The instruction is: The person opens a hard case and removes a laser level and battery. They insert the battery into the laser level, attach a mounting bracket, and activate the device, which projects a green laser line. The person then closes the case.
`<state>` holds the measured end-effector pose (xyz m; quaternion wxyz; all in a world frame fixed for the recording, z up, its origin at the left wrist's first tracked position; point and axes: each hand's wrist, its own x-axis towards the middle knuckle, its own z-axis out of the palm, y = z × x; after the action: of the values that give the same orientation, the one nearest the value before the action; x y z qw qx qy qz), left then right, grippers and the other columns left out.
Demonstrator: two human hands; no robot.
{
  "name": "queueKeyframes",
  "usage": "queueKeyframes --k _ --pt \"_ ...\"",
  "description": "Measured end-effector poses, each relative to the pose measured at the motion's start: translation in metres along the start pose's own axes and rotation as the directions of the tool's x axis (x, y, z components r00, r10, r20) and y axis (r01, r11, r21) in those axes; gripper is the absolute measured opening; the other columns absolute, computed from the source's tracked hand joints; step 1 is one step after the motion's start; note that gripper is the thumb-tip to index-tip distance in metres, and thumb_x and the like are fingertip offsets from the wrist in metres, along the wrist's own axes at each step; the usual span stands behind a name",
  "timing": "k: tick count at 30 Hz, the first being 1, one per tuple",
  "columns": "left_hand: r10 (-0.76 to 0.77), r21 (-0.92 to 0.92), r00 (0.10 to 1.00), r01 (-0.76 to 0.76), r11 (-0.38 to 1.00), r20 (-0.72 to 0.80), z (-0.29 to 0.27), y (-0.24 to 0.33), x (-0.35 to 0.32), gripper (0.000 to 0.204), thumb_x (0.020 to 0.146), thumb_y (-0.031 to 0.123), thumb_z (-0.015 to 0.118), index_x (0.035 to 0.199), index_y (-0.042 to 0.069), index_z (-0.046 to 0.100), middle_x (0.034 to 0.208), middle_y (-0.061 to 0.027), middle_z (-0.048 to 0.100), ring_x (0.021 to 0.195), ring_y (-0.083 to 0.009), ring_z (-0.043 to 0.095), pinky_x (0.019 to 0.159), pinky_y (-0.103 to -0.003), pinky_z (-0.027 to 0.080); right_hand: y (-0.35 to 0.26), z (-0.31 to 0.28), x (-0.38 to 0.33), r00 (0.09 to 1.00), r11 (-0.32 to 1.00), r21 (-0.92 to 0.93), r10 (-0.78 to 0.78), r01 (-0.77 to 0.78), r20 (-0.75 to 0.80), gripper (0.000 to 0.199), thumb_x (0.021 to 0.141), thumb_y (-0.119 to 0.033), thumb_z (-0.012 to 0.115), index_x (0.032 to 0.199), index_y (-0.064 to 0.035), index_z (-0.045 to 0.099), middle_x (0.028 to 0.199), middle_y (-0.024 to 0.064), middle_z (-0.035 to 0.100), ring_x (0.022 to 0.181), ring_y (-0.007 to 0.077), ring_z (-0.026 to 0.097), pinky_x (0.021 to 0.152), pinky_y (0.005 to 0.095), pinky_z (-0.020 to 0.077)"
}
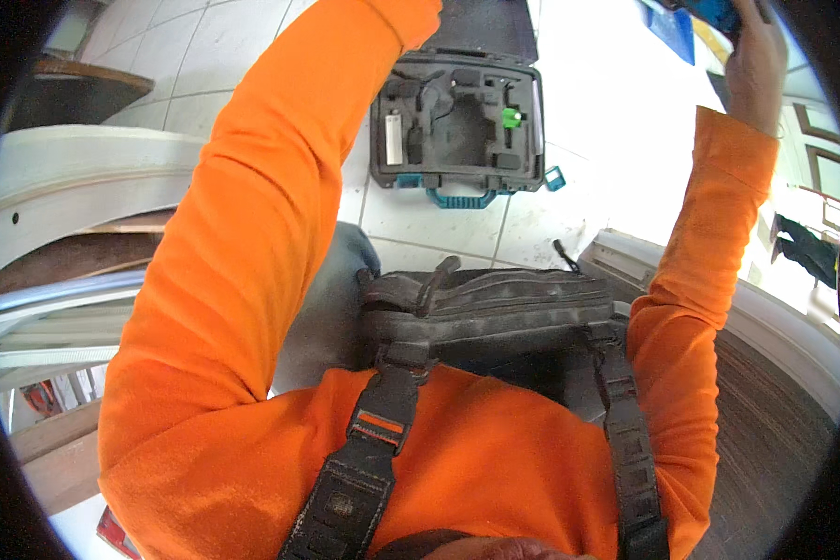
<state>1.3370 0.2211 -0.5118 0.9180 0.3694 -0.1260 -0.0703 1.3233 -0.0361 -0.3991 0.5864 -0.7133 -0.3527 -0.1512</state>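
My right hand (754, 70) is raised at the upper right, wrapped round a blue-and-black device (712, 13). The top edge cuts off much of that device, and its exact kind does not show. My left arm, in an orange sleeve (252, 215), stretches up past the open tool case, its cuff at the top edge; the hand itself is out of the picture. Below on the floor lies the black tool case (457, 175) with its lid up. Its foam insert holds a white box-like piece (393, 140) and a bright green piece (511, 117), among shaped hollows.
A black chest bag (495, 303) hangs on straps before me. White tiles (429, 219) cover the floor round the case. White curved panels and boards (93, 177) stand at the left; a white frame edge (756, 327) and dark wood-grain surface (765, 411) lie at the right.
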Motion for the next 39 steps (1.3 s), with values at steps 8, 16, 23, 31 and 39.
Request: queueKeyframes --k 8,16,23,31,39 --pt "0.192 0.169 0.976 -0.172 0.97 -0.104 0.017 -0.004 -0.003 0.066 0.104 0.037 0.062 0.151 -0.001 0.035 0.113 -0.0139 0.068 0.103 -0.0281 0.07 0.094 -0.045 0.058 0.031 -0.025 -0.003 0.971 0.966 0.11 0.238 -0.233 -0.034 0.076 0.08 -0.033 0.083 0.137 0.0082 0.054 0.118 0.0164 0.066 0.108 0.0212 0.065 0.099 0.0335 0.05" --pt "0.307 0.519 0.951 -0.241 0.82 -0.045 0.05 0.022 -0.016 0.074 0.095 0.033 0.075 0.153 0.005 0.039 0.127 -0.0209 0.061 0.109 -0.0305 0.07 0.085 -0.039 0.067 0.019 -0.032 -0.008 0.962 0.96 0.178 0.242 -0.218 -0.129 0.075 0.08 -0.028 0.08 0.14 0.0057 0.05 0.123 0.0181 0.064 0.117 0.0282 0.062 0.106 0.0388 0.047" --pt "0.404 0.671 0.915 -0.313 0.672 0.022 0.073 0.039 -0.017 0.06 0.092 0.035 0.077 0.144 0.011 0.057 0.116 -0.0153 0.068 0.092 -0.0205 0.073 0.07 -0.031 0.065 0.035 -0.057 -0.007 0.963 0.891 0.388 0.269 -0.235 -0.034 0.067 0.085 -0.024 0.073 0.141 0.004 0.05 0.132 0.017 0.062 0.123 0.028 0.06 0.11 0.0402 0.0441" --pt "0.446 0.869 0.894 -0.193 0.455 -0.035 0.108 0.045 -0.024 0.055 0.088 0.035 0.079 0.137 0.015 0.065 0.116 -0.0175 0.067 0.09 -0.0254 0.074 0.072 -0.033 0.062 0.045 -0.068 -0.007 0.966 0.864 0.433 0.252 -0.255 0.064 0.067 0.086 -0.026 0.072 0.142 0.0035 0.048 0.134 0.0162 0.062 0.123 0.0281 0.06 0.11 0.0419 0.0439" --pt "0.572 0.957 0.82 -0.189 0.221 0.03 0.105 0.043 -0.021 0.057 0.09 0.041 0.077 0.139 0.016 0.064 0.107 -0.0171 0.07 0.077 -0.0235 0.07 0.068 -0.031 0.057 0.035 -0.062 -0.007 0.97 0.912 0.339 0.245 -0.232 0.006 0.073 0.081 -0.022 0.077 0.144 0.0026 0.047 0.13 0.0162 0.062 0.121 0.0293 0.061 0.11 0.0415 0.0448"
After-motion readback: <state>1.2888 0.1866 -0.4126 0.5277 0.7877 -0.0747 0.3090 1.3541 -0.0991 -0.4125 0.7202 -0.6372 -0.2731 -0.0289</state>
